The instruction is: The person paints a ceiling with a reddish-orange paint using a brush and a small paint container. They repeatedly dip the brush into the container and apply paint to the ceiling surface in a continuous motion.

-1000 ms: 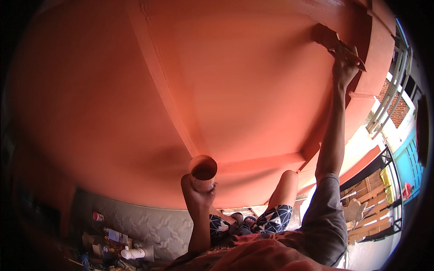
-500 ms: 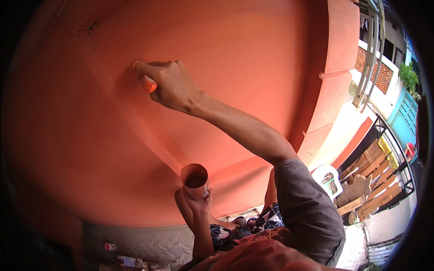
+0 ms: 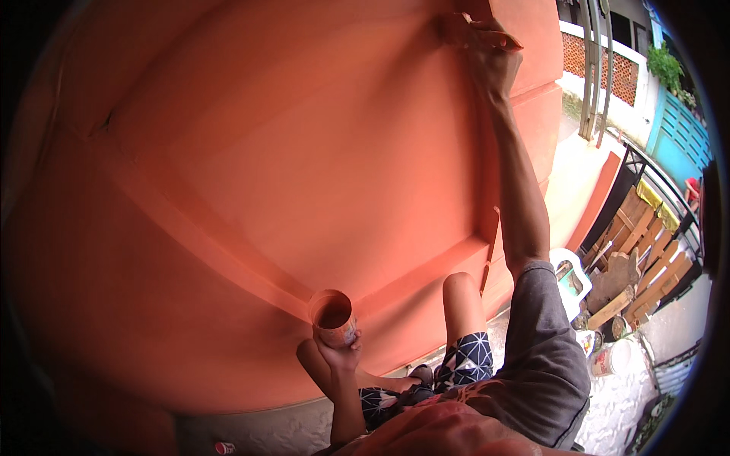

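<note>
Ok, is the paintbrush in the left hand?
No, the right hand grips the paintbrush up against the orange wall, while the left hand holds the cup.

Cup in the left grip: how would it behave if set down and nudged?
The cup would likely roll if tipped over, given its round rim. It's probably fairly light: the left grip alone holds it. Any loose contents could spill, since the top is open.

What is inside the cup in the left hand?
The cup in the left hand shows a reddish inner wall and a dark patch deeper down; anything beneath that patch is covered.
</note>
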A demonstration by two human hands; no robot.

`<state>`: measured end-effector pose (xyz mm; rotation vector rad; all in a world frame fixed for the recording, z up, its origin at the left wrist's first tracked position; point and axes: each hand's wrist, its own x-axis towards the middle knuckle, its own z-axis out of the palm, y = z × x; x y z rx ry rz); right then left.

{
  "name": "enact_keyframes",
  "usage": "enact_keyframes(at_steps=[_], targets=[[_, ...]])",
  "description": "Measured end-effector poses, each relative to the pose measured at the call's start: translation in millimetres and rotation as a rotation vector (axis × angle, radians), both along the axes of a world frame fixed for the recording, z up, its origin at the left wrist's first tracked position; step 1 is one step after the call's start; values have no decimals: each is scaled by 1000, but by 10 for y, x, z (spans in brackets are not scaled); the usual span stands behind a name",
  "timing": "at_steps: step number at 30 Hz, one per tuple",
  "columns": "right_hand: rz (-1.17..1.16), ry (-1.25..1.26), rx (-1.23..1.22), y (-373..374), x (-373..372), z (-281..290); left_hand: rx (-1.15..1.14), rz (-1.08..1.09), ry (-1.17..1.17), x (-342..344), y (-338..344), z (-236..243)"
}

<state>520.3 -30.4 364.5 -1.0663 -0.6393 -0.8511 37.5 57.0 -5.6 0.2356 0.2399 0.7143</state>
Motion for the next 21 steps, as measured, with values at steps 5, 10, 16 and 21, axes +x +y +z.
enact_keyframes(at_steps=[5, 10, 16, 21], targets=[[-238, -183, -175, 167, -171, 134, -13, -29, -6, 119, -9, 57], [-11, -670, -372, 746, -1307, 158, 44, -120, -138, 175, 65, -175], [564, -283, -221, 557, -1213, 342, 42, -173, -212, 233, -44, -62], [149, -124, 3, 209, -46, 246, 57, -146, -201, 228, -45, -44]])
